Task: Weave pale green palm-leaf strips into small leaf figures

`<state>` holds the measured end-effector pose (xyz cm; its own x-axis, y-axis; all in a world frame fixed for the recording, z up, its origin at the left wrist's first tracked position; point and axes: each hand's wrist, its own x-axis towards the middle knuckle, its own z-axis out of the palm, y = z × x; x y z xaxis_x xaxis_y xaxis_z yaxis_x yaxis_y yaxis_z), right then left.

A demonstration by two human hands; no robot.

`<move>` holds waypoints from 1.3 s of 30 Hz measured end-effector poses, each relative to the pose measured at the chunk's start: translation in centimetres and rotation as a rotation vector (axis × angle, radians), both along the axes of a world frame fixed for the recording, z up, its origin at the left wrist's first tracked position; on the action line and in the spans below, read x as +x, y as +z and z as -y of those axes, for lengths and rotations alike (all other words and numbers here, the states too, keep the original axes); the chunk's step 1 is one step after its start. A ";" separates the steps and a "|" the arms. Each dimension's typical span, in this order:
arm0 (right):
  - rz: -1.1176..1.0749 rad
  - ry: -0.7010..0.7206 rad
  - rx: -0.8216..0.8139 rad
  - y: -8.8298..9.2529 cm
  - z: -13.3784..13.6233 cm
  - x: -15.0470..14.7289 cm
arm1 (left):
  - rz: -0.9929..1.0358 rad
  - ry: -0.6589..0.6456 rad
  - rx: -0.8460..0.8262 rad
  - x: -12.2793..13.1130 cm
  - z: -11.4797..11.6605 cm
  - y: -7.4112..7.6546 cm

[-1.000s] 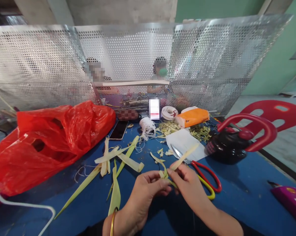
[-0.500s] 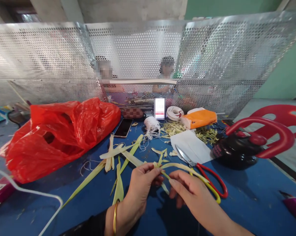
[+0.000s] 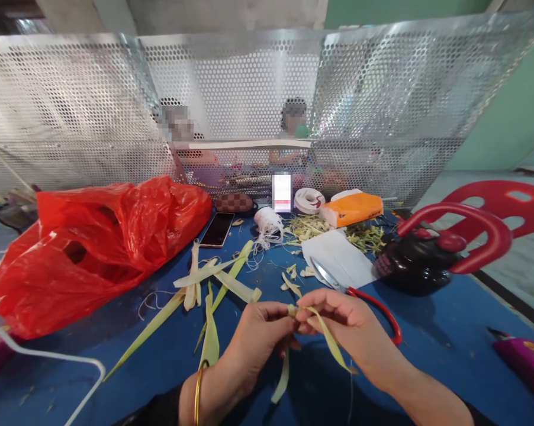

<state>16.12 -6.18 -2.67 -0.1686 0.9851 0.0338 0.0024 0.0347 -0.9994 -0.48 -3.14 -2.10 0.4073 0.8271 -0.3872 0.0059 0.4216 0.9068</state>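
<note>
My left hand, with a gold bangle at the wrist, pinches a small folded knot of pale green leaf strip. Fingertips of my right hand close on the same piece from the other side. One strip end hangs across my right fingers, and another tail droops below my left hand. A thin thread dangles under the right hand. Scissors with a red handle lie beyond my right hand, their blades on white paper. Loose leaf strips are spread left of my left hand.
A red plastic bag fills the left side. At the back are a phone, white string, a ribbon spool, leaf scraps and an orange tissue pack. A black kettle stands right. Behind rises a perforated metal screen.
My right hand has moved in to meet my left at the knot. The strip that arched over the right hand now hangs down across its fingers. The view has shifted slightly.
</note>
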 end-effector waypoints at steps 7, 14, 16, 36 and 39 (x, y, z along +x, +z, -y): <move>0.524 -0.188 0.605 -0.9 -0.5 0.4 | -0.021 -0.159 -0.029 -0.1 0.4 -0.3; 0.692 -0.155 0.513 -1.2 -0.4 -0.1 | 0.034 -0.175 -0.013 -0.1 0.4 0.1; 0.701 -0.183 0.474 -1.3 -0.3 -0.3 | 0.047 -0.160 -0.013 0.0 0.4 -0.1; 0.499 -0.173 0.099 -0.7 -0.6 0.2 | -0.149 -0.101 0.116 0.2 0.0 -1.3; 0.264 -0.077 -0.050 0.3 -0.9 1.1 | -0.018 -0.076 0.005 -0.2 -0.6 -0.8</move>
